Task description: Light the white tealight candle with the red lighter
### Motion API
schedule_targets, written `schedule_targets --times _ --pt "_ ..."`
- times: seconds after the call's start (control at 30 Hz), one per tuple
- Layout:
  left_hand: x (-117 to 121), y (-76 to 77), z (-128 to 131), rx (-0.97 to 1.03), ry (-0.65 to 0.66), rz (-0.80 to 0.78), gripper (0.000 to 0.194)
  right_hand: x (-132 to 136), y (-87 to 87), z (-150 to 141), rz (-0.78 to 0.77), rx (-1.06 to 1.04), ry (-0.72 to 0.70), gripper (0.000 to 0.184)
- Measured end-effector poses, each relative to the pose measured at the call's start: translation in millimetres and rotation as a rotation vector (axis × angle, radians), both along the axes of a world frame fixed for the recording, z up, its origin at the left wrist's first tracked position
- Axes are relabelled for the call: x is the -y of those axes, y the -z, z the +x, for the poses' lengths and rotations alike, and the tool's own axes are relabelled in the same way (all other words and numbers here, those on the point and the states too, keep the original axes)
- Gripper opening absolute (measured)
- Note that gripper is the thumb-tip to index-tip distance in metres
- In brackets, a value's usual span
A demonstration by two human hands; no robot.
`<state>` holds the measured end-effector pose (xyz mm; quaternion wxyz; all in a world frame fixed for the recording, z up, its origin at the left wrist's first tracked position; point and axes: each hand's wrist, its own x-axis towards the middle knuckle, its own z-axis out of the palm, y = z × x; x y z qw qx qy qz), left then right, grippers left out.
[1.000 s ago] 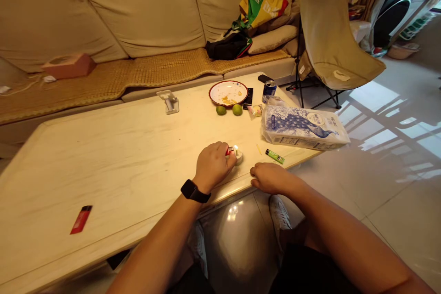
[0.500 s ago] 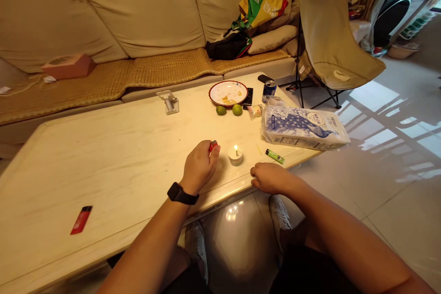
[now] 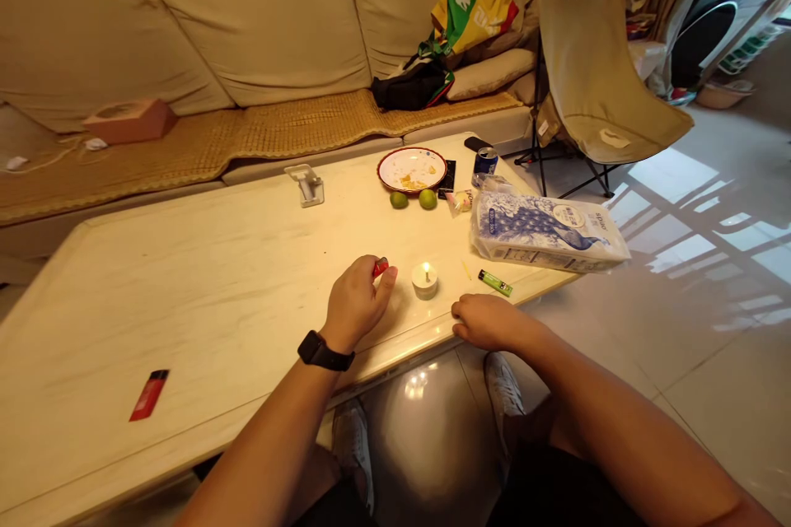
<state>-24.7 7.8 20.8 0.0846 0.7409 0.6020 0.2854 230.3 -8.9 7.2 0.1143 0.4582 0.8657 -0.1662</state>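
My left hand [image 3: 358,303], with a black watch on its wrist, is closed around a red lighter [image 3: 380,267] whose metal top pokes out by the thumb. Just right of it a small white candle [image 3: 425,281] stands upright on the table, its wick burning. My right hand [image 3: 485,319] rests at the table's near edge with curled fingers; whether anything is inside them is hidden. Beyond that hand lies a green lighter [image 3: 495,282], with a thin pale stick [image 3: 465,270] beside it. Another red lighter [image 3: 149,395] lies far to the left.
On the pale table [image 3: 235,288] are a plate [image 3: 412,168] with food scraps, two green limes [image 3: 428,198], a can [image 3: 485,165], a tissue pack [image 3: 547,229] overhanging the right edge, and a white stand [image 3: 305,184]. A sofa [image 3: 265,33] and folding chair [image 3: 593,74] stand behind.
The view has shifted very slightly. My left hand has tilted a little, keeping hold of the red lighter. The candle flame still burns, and my right hand stays where it was.
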Motion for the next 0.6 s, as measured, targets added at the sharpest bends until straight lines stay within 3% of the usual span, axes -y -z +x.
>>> schedule_targets --times 0.4,0.6 --pt "0 0.7 -1 -0.068 0.011 0.005 0.032 0 -2.4 -2 -0.01 0.003 0.01 0.028" --pt "0 0.2 0 -0.089 0.018 0.021 0.031 -5 -10.8 -6 0.092 -0.048 0.024 0.032"
